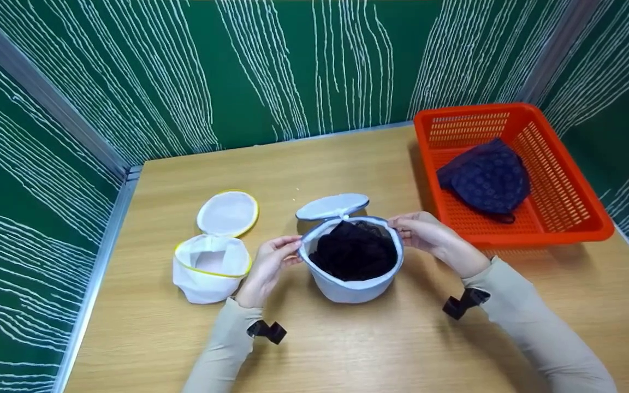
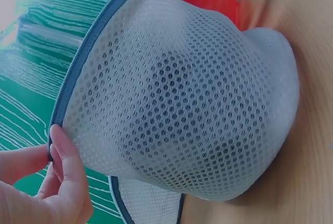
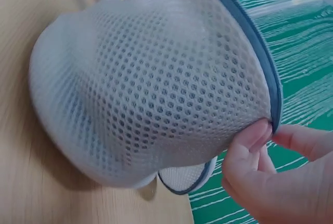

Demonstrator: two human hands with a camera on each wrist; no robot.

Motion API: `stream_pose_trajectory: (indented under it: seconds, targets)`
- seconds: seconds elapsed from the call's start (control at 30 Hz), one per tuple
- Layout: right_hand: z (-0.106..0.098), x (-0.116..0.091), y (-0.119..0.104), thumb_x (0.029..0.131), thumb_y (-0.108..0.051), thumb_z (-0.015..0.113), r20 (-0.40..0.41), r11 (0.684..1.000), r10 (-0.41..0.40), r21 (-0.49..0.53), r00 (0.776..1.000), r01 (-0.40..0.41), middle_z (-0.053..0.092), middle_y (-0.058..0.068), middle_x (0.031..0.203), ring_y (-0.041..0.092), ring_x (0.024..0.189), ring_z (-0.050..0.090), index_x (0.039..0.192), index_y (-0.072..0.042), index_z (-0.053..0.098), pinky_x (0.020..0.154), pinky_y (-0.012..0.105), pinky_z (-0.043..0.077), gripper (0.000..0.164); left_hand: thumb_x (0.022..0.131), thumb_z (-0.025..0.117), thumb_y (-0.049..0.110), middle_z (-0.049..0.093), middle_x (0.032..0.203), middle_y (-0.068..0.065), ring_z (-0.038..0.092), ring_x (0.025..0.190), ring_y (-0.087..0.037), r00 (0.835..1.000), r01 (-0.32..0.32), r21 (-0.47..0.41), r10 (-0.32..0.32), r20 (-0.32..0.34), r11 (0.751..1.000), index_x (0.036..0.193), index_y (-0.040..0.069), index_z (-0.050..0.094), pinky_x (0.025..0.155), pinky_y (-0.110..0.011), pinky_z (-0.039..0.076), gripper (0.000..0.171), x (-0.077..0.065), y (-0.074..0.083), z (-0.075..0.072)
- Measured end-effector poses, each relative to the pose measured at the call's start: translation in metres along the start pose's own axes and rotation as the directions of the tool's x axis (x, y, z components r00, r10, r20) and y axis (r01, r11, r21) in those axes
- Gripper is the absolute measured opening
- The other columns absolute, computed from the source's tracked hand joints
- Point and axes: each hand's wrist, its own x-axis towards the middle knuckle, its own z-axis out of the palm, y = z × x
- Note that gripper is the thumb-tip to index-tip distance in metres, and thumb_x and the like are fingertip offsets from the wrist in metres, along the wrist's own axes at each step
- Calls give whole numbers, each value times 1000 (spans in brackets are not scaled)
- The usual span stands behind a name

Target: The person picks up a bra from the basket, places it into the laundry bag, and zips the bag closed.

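Observation:
A white mesh laundry bag [image 1: 354, 293] with a blue-grey zip rim stands on the table in the middle of the head view, its round lid [image 1: 332, 206] folded back behind it. Dark cloth [image 1: 355, 251] fills its inside. My left hand [image 1: 271, 265] pinches the rim on the left side, thumb against fingers, as the left wrist view also shows. On the opposite side my right hand [image 1: 429, 237] pinches the same rim. Through the mesh wall [image 2: 177, 94] the dark contents show faintly.
Left of my left hand stands another white mesh bag [image 1: 205, 292] with yellow trim, its lid [image 1: 228, 213] flipped back. An orange plastic basket [image 1: 544, 238] sits at the right, holding a dark blue patterned fabric item [image 1: 486, 177]. Green panels [image 1: 303, 71] with white lines enclose the table.

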Motion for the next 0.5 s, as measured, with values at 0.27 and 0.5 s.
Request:
stream_pose_trajectory:
  seconds: [0.27,0.5]
  targets:
    - [12,1,4,81,-27,63,-96,847,-127,-528,987,57,57,-1,83,6,70,49,111,8,52,65,18,42,47,84,51,-5,59,72,-2,53,59,-9,999,-12,44,10,35,999,94,-9,58,58,-21,47,14,2,-3,7]
    - [18,8,14,77,-25,66,-88,699,-257,-705,962,122,56,7,85,12,76,49,100,9,53,67,21,40,43,83,53,-1,57,76,2,54,69,-7,999,-51,198,46,30,979,98,-13,56,66,-22,47,20,5,-7,10]
